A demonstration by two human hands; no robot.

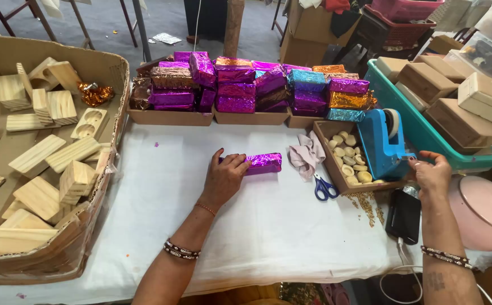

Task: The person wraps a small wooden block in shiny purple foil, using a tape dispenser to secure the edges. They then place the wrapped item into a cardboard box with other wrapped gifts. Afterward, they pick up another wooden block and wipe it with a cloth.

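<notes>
Left hand: the left hand (223, 178) lies palm-down on the counter (268, 226), its grip pressed over one end of the purple foil-wrapped block (262, 163).
Wrapped block: lying flat and lengthwise on the white cloth, near the counter's middle, just in front of the stacked row; its right end is free.
Right hand: the right hand (432, 174) is at the blue tape dispenser (382, 144), fingertips pinched together at its front edge (too small to tell whether tape is held between them).
Tape dispenser: stands on the right rim of a shallow cardboard tray (336, 131) holding small pale round pieces (350, 158).
Scissors: blue-handled scissors (324, 186) lie just beside that tray, near a crumpled pale cloth (307, 153).
Back row: foil-wrapped blocks (257, 85) in purple, orange, teal and brown, piled in low cardboard trays along the far edge of the counter.
Left side: large cardboard box (116, 73) of bare wooden blocks (59, 158), with one scrap of orange foil (94, 93) inside.
Right side: teal bin (421, 133) with more plain blocks; a pink round lid (483, 212) and a black phone (403, 216) near the right wrist.
</notes>
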